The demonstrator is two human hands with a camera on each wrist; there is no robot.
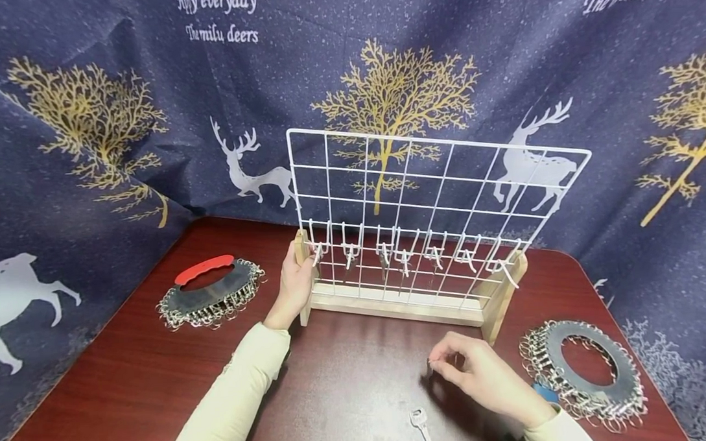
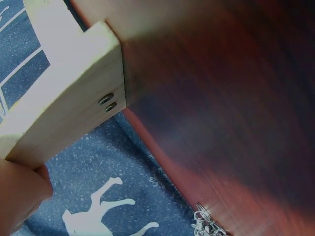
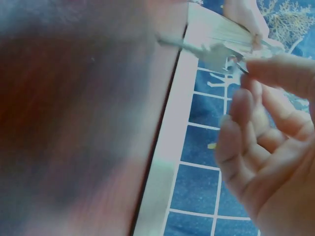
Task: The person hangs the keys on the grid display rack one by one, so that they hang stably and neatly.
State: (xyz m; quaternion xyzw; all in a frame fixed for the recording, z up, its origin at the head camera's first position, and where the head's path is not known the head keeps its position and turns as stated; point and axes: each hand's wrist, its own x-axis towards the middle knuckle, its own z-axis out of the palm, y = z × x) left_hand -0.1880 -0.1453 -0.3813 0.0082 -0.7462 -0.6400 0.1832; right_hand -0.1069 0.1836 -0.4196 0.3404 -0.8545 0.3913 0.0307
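My left hand (image 1: 294,284) grips the left wooden end piece (image 2: 74,93) of a stand that holds a white wire grid (image 1: 439,177). Several white hooks (image 1: 435,256) hang in a row on the grid; small metal items seem to hang at some, too small to tell. In front of the stand's right end, my right hand (image 1: 481,375) pinches a key (image 3: 209,55) between thumb and index finger. The key is blurred in the right wrist view and mostly hidden by the fingers in the head view. A second silver key (image 1: 420,424) lies flat on the table near the front.
On the left of the dark red table (image 1: 130,364) lies a large ring (image 1: 206,297) with a red handle and many metal loops. A similar grey ring (image 1: 615,367) with a blue part lies on the right. Behind hangs a blue cloth (image 1: 301,66) with deer and trees.
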